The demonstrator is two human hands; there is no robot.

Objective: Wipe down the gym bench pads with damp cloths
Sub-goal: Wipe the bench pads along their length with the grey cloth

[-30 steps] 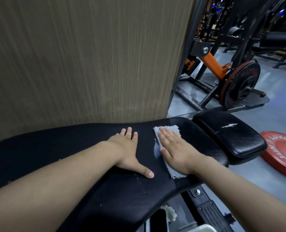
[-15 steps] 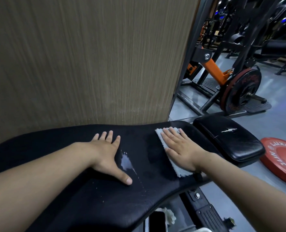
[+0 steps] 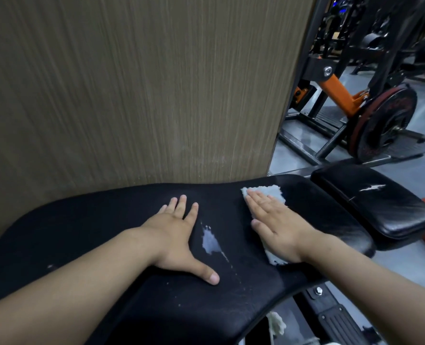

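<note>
Palms first: your left hand (image 3: 175, 235) lies flat on the black bench pad (image 3: 102, 235), fingers spread, gripping nothing. Just beside it shines what looks like a wet smear (image 3: 210, 241). Your right hand (image 3: 277, 227) presses flat, fingers extended, on the pale cloth (image 3: 272, 191). Beyond sits a smaller seat pad (image 3: 373, 202), then a loaded weight plate (image 3: 385, 120).

Left hand (image 3: 175, 235) lay flat on the long black padded bench pad (image 3: 107, 245), fingers spread. Right hand (image 3: 278, 227) lay flat to its right on the pale folded cloth (image 3: 272, 191), which rested on the same pad. A wet smear (image 3: 210, 241) sat between the hands. The brown wood-grain wall panel (image 3: 131, 83) stood behind the pad. The smaller black seat pad (image 3: 375, 202) lay right of the cloth, the round weight plate on its sleeve (image 3: 383, 123) behind it.
</note>
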